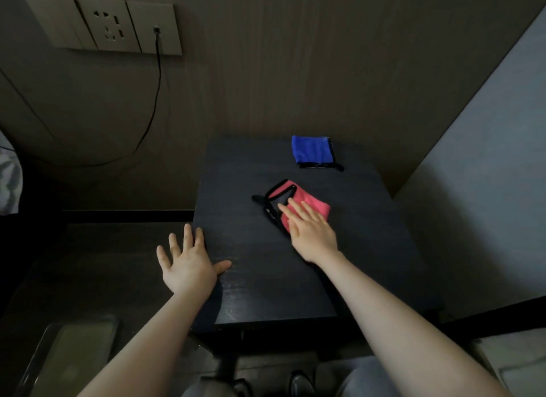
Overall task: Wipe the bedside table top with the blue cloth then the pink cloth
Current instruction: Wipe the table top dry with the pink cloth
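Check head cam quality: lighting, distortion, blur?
Head view: dim, dark table top holds little detail; blue cloth and pink cloth stay vivid; wide-angle bends the socket panel; right hand and left hand slightly soft.

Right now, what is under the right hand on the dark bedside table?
The right hand presses flat on the folded pink cloth with black trim, which lies on the dark wooden bedside table top. The cloth's near part is hidden under the palm.

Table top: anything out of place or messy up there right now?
Nothing spilled or damaged. The pink cloth lies rumpled under the right hand, its black edging bunched up. The blue cloth lies folded near the table's back edge.
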